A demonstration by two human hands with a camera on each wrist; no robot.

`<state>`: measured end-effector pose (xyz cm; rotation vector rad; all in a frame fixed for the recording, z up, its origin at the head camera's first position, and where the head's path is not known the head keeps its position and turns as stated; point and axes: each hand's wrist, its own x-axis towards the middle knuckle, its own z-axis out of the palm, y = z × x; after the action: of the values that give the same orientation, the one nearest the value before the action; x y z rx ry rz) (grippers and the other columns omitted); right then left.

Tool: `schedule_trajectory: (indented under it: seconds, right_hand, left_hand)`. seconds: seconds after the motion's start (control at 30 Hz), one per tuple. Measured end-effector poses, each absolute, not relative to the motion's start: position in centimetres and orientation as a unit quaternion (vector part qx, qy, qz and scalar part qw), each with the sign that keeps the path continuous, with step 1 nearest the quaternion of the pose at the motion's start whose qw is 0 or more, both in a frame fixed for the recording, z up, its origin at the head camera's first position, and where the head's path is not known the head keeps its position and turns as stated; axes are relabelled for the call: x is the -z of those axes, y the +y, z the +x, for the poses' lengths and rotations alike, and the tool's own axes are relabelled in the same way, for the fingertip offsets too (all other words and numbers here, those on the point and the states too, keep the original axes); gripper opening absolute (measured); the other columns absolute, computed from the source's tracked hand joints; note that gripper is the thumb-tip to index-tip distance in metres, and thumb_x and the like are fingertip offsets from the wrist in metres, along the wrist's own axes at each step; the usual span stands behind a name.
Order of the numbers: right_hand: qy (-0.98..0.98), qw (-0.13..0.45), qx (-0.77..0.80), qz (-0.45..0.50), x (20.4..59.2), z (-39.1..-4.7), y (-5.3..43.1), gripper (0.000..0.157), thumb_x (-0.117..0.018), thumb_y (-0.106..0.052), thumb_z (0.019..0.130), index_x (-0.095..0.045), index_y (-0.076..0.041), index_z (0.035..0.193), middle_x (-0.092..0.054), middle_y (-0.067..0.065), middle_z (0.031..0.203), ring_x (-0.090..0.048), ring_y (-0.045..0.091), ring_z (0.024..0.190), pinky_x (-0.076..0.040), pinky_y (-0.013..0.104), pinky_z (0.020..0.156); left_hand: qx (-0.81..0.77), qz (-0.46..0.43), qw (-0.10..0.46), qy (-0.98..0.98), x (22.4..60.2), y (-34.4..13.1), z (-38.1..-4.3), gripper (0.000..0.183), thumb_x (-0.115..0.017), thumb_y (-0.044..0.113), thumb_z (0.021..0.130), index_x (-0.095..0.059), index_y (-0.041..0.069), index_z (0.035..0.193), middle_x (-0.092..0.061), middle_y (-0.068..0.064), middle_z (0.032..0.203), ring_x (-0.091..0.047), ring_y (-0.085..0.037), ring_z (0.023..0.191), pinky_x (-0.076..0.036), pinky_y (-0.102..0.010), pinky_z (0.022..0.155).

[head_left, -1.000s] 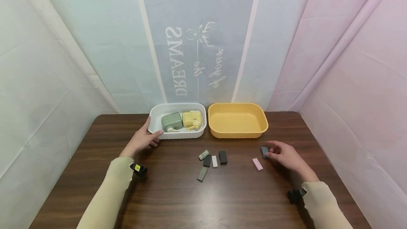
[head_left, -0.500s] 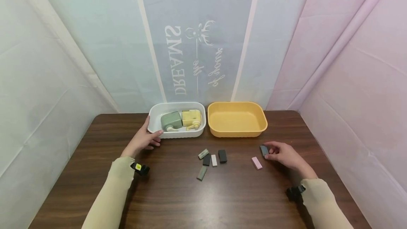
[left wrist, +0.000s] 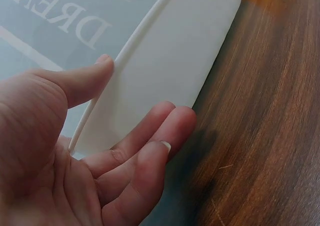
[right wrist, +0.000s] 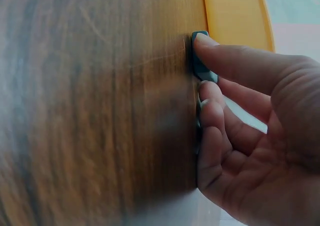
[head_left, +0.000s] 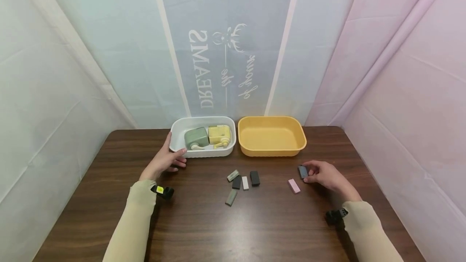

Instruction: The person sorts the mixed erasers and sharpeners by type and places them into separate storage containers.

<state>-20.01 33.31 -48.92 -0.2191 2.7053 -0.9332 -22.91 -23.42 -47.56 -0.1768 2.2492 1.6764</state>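
The left hand (head_left: 164,161) holds the near left corner of a white plastic bin (head_left: 209,154). In the left wrist view, its thumb lies on the rim while the curled fingers (left wrist: 150,173) are beside the outer wall. A green pump bottle (head_left: 196,137) and a yellow pump bottle (head_left: 218,134) lie inside that bin. On the right, the right hand (head_left: 324,175) pinches a small blue-grey rectangular block (head_left: 303,172) by its ends, at the tabletop. The right wrist view shows the thumb on the block (right wrist: 201,66). A pink block (head_left: 294,186) lies just left of this hand.
A yellow bin (head_left: 272,140) with nothing in it stands right of the white one. Several small blocks, among them a black block (head_left: 255,178), a white block (head_left: 245,183) and a green block (head_left: 231,197), lie mid-table. Cloth curtains (head_left: 225,51) enclose the table.
The right thumb and index finger have closed on the blue-grey block, which has turned very slightly. The left hand stays at the white bin, nearly still.
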Motion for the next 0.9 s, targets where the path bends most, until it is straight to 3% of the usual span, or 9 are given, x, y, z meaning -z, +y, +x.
schedule_trajectory:
  seconds: [0.27, 0.63, 0.9]
  right_hand:
    - [0.941, 0.122, 0.315, -0.030, 48.4, -19.4, 33.5, 0.051, -0.082, -0.029, 0.083, -0.063, -0.002, 0.123, -0.059, 0.004, 0.087, -0.053, 0.021, 0.078, -0.042, 0.036, 0.070]
    - [0.943, 0.077, 0.319, -0.052, 48.3, -18.9, 33.5, 0.052, -0.081, -0.032, 0.084, -0.063, -0.002, 0.122, -0.062, 0.003, 0.093, -0.056, 0.018, 0.081, -0.045, 0.034, 0.071]
    - [0.941, 0.044, 0.330, -0.061, 46.4, -18.7, 32.3, 0.049, -0.081, -0.030, 0.085, -0.063, -0.004, 0.124, -0.064, 0.004, 0.094, -0.060, 0.021, 0.085, -0.048, 0.032, 0.071]
  left_hand:
    - [-0.598, -0.061, 0.164, 0.782, 47.9, -22.9, -23.1, 0.098, -0.063, 0.034, 0.100, 0.018, 0.045, 0.154, -0.072, -0.021, 0.095, -0.073, -0.029, 0.083, -0.056, -0.038, 0.066]
    - [-0.596, -0.073, 0.163, 0.783, 47.6, -22.8, -23.0, 0.097, -0.063, 0.036, 0.100, 0.016, 0.048, 0.154, -0.071, -0.022, 0.095, -0.073, -0.028, 0.083, -0.056, -0.038, 0.066]
    - [-0.568, -0.056, 0.170, 0.804, 46.5, -23.5, -23.0, 0.097, -0.061, 0.035, 0.101, 0.019, 0.035, 0.157, -0.071, -0.024, 0.095, -0.072, -0.032, 0.086, -0.055, -0.041, 0.070]
